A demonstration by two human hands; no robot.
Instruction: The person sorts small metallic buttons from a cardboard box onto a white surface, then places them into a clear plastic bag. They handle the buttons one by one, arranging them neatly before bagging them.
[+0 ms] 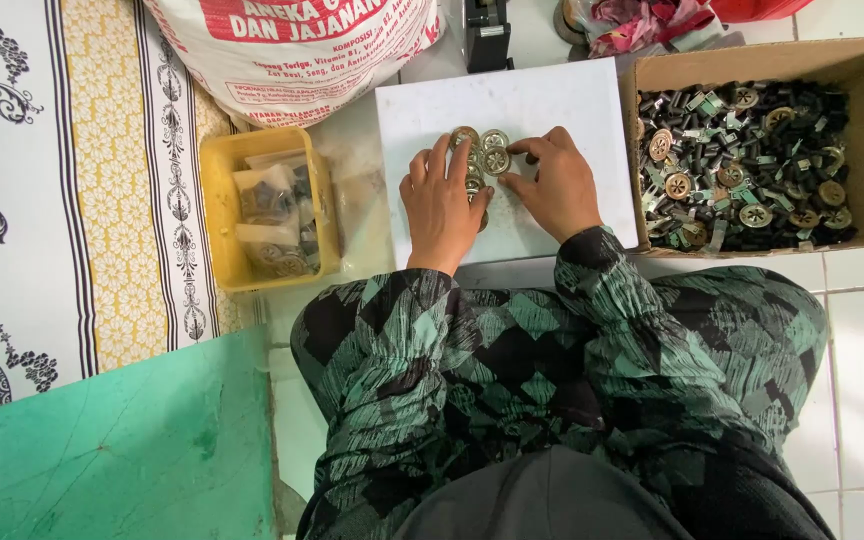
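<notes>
A: From the head view, we see our left hand [439, 205] and right hand [555, 185] over the discs [482, 152] on the white board [562, 100].

B: Right fingertips pinch one disc's edge; the left rests flat on the others, grasping nothing we can tell.

A: They look small, stiff, light and likely slippery; best pinched at the rim. More lie in the box [857, 60].

Left hand [440, 208] and right hand [555, 187] side by side — palms down, fingers seemingly curled inward.
</notes>
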